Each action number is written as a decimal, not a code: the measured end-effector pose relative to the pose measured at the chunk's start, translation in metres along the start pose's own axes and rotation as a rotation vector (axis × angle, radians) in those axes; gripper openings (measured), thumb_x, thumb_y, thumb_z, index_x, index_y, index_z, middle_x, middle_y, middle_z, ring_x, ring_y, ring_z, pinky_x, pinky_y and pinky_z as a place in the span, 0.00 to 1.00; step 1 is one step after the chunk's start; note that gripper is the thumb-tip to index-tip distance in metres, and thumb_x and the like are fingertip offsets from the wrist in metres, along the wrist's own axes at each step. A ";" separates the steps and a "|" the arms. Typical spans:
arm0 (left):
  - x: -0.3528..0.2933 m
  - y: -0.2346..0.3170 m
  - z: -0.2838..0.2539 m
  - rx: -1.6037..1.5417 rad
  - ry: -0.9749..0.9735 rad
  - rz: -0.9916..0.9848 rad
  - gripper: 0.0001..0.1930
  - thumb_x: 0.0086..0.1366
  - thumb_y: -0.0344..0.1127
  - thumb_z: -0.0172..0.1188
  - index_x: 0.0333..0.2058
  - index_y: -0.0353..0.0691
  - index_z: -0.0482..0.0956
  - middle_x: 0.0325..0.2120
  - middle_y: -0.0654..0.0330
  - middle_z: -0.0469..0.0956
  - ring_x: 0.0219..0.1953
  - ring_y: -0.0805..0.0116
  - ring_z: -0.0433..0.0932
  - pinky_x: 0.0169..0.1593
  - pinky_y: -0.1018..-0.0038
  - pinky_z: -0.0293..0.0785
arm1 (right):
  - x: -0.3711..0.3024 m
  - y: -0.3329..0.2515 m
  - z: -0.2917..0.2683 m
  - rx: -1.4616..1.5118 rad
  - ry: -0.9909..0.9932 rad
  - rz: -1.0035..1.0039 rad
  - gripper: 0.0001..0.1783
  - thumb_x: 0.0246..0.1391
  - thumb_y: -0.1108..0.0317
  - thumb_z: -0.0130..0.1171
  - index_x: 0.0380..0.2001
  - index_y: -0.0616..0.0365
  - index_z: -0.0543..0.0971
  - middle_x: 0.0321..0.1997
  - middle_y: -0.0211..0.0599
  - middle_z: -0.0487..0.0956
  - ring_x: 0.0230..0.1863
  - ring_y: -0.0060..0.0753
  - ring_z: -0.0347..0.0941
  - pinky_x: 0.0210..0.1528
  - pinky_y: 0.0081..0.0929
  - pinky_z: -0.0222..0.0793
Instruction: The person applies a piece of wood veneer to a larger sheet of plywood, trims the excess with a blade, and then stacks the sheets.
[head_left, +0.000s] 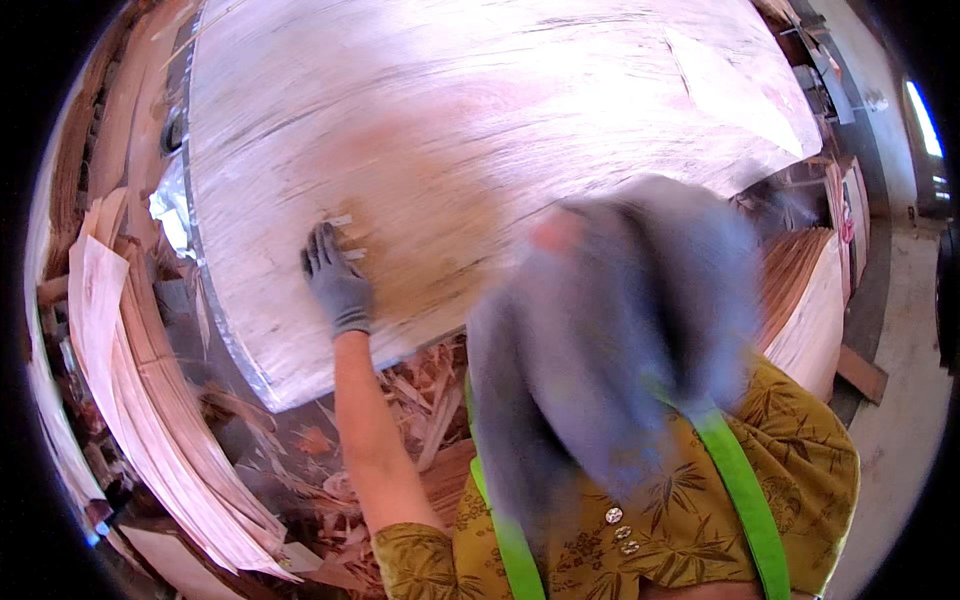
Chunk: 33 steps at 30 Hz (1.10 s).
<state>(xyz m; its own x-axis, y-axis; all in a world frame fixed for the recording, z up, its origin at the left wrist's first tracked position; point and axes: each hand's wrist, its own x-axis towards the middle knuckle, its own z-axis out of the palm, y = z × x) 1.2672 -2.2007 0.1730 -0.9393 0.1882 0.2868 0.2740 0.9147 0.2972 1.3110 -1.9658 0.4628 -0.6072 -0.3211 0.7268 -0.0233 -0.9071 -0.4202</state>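
A large pale sheet of wood veneer [450, 120] with dark grain streaks covers the work surface in front of me. My left hand [340, 288], in a grey glove, lies flat on the sheet near its lower left part, fingers stretched out. Small whitish strips [352, 254] show beside those fingers; I cannot make out what they are. Close to the camera, my right hand [620, 320] looms as a big blurred grey-blue glove. Motion smears its fingers, and whether it holds anything is unclear. It blocks the sheet's near right part and my right forearm.
Stacks of thin veneer stand at the left [180, 400] and at the right [810, 310]. Wood scraps [430, 400] litter the space below the sheet's near edge. Crumpled clear plastic [172, 205] hangs by the left edge. A grey floor [905, 400] runs along the far right.
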 end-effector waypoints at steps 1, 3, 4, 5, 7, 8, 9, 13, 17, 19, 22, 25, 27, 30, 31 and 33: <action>-0.002 0.000 -0.001 0.012 0.024 0.003 0.31 0.54 0.30 0.48 0.60 0.35 0.58 0.61 0.51 0.59 0.65 0.53 0.54 0.67 0.58 0.45 | 0.000 -0.008 0.009 0.006 -0.025 -0.006 0.09 0.62 0.67 0.43 0.36 0.57 0.73 0.33 0.39 0.76 0.30 0.32 0.74 0.35 0.29 0.75; -0.010 0.018 -0.009 -0.011 0.169 -0.033 0.30 0.55 0.29 0.47 0.59 0.35 0.59 0.61 0.50 0.59 0.64 0.51 0.55 0.67 0.57 0.46 | -0.008 -0.022 0.016 0.013 -0.046 0.006 0.09 0.62 0.67 0.43 0.35 0.56 0.73 0.33 0.39 0.76 0.30 0.32 0.74 0.35 0.29 0.75; -0.018 0.027 -0.014 -0.038 0.296 -0.079 0.29 0.55 0.28 0.47 0.59 0.35 0.60 0.61 0.50 0.60 0.64 0.50 0.55 0.66 0.57 0.47 | -0.011 -0.030 0.016 0.022 -0.053 0.023 0.09 0.62 0.67 0.43 0.35 0.56 0.73 0.33 0.39 0.75 0.31 0.32 0.74 0.36 0.29 0.75; -0.024 0.043 -0.022 -0.071 0.428 -0.113 0.29 0.56 0.27 0.46 0.59 0.34 0.60 0.61 0.50 0.60 0.64 0.49 0.55 0.66 0.56 0.48 | -0.014 -0.039 0.022 0.019 -0.061 0.037 0.09 0.62 0.67 0.43 0.35 0.56 0.73 0.33 0.39 0.75 0.31 0.32 0.74 0.36 0.29 0.74; -0.051 0.082 -0.029 -0.135 0.521 -0.224 0.27 0.58 0.24 0.46 0.59 0.33 0.60 0.61 0.51 0.60 0.64 0.50 0.56 0.65 0.56 0.51 | -0.026 -0.059 0.022 0.018 -0.060 0.061 0.09 0.62 0.66 0.43 0.34 0.56 0.72 0.33 0.38 0.75 0.31 0.31 0.73 0.36 0.29 0.74; -0.067 0.103 -0.036 -0.157 0.552 -0.279 0.27 0.59 0.23 0.46 0.59 0.33 0.60 0.61 0.51 0.60 0.64 0.50 0.56 0.65 0.57 0.52 | -0.032 -0.069 0.025 0.021 -0.068 0.076 0.08 0.62 0.66 0.44 0.34 0.56 0.72 0.33 0.38 0.75 0.31 0.31 0.73 0.36 0.29 0.74; -0.088 0.120 -0.041 -0.162 0.586 -0.342 0.26 0.60 0.22 0.46 0.59 0.32 0.59 0.61 0.52 0.60 0.64 0.51 0.56 0.65 0.57 0.53 | -0.037 -0.077 0.022 0.040 -0.075 0.096 0.08 0.62 0.66 0.44 0.34 0.56 0.72 0.33 0.38 0.75 0.31 0.31 0.73 0.37 0.29 0.74; -0.191 0.196 -0.038 -0.159 0.607 -0.645 0.25 0.63 0.21 0.43 0.60 0.34 0.59 0.60 0.51 0.61 0.63 0.52 0.57 0.64 0.61 0.56 | -0.061 -0.117 0.011 0.142 -0.132 0.166 0.08 0.61 0.66 0.44 0.33 0.55 0.72 0.33 0.37 0.74 0.32 0.31 0.72 0.38 0.29 0.73; -0.308 0.278 0.002 -0.077 0.587 -0.976 0.26 0.60 0.19 0.42 0.59 0.35 0.61 0.60 0.50 0.61 0.62 0.53 0.60 0.64 0.62 0.57 | -0.081 -0.155 -0.003 0.235 -0.188 0.239 0.08 0.61 0.65 0.45 0.32 0.55 0.72 0.32 0.37 0.73 0.32 0.30 0.71 0.39 0.28 0.72; -0.346 0.335 0.022 -0.095 0.602 -1.200 0.28 0.57 0.17 0.42 0.59 0.35 0.61 0.59 0.49 0.62 0.61 0.53 0.61 0.64 0.62 0.57 | -0.089 -0.167 -0.006 0.269 -0.212 0.277 0.08 0.61 0.65 0.45 0.31 0.55 0.72 0.32 0.36 0.73 0.33 0.30 0.71 0.39 0.28 0.72; -0.393 0.405 0.053 -0.046 0.561 -1.381 0.32 0.50 0.15 0.42 0.58 0.33 0.62 0.59 0.48 0.62 0.61 0.53 0.62 0.64 0.63 0.57 | -0.096 -0.172 -0.003 0.340 -0.250 0.355 0.08 0.61 0.65 0.45 0.30 0.54 0.72 0.32 0.36 0.72 0.33 0.29 0.71 0.40 0.28 0.71; -0.387 0.452 0.062 -0.110 0.619 -1.426 0.31 0.51 0.16 0.42 0.58 0.32 0.62 0.58 0.47 0.62 0.61 0.52 0.61 0.64 0.63 0.57 | -0.103 -0.171 -0.002 0.372 -0.268 0.415 0.09 0.61 0.65 0.46 0.30 0.54 0.72 0.32 0.35 0.72 0.34 0.29 0.70 0.40 0.28 0.71; -0.395 0.470 0.064 -0.077 0.626 -1.445 0.29 0.53 0.17 0.42 0.57 0.31 0.62 0.58 0.46 0.62 0.61 0.51 0.61 0.64 0.63 0.56 | -0.110 -0.166 -0.001 0.400 -0.278 0.453 0.09 0.61 0.64 0.46 0.29 0.54 0.71 0.32 0.35 0.71 0.34 0.28 0.70 0.41 0.28 0.70; -0.394 0.488 0.069 -0.051 0.638 -1.484 0.28 0.54 0.18 0.42 0.57 0.30 0.62 0.58 0.46 0.62 0.61 0.51 0.61 0.64 0.63 0.58 | -0.117 -0.147 0.007 0.408 -0.302 0.524 0.09 0.61 0.64 0.46 0.28 0.53 0.71 0.32 0.34 0.71 0.34 0.28 0.69 0.41 0.28 0.70; -0.403 0.489 0.072 -0.048 0.611 -1.514 0.28 0.54 0.19 0.43 0.57 0.31 0.63 0.57 0.46 0.63 0.60 0.51 0.62 0.63 0.64 0.58 | -0.122 -0.138 0.009 0.402 -0.303 0.548 0.09 0.61 0.64 0.46 0.28 0.53 0.71 0.32 0.34 0.71 0.34 0.28 0.69 0.42 0.28 0.70; -0.429 0.497 0.097 -0.218 0.850 -1.647 0.28 0.55 0.20 0.44 0.57 0.31 0.63 0.56 0.46 0.64 0.60 0.51 0.63 0.63 0.64 0.59 | -0.137 -0.106 0.017 0.418 -0.315 0.628 0.09 0.61 0.64 0.47 0.28 0.53 0.71 0.31 0.34 0.70 0.35 0.28 0.69 0.42 0.28 0.69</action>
<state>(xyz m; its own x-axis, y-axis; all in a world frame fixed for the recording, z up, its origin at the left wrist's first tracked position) 1.7864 -1.7922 0.1098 0.0692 -0.9949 -0.0739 -0.6046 -0.1007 0.7902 1.4104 -1.8303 0.4166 -0.1558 -0.8080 0.5682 0.5827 -0.5396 -0.6076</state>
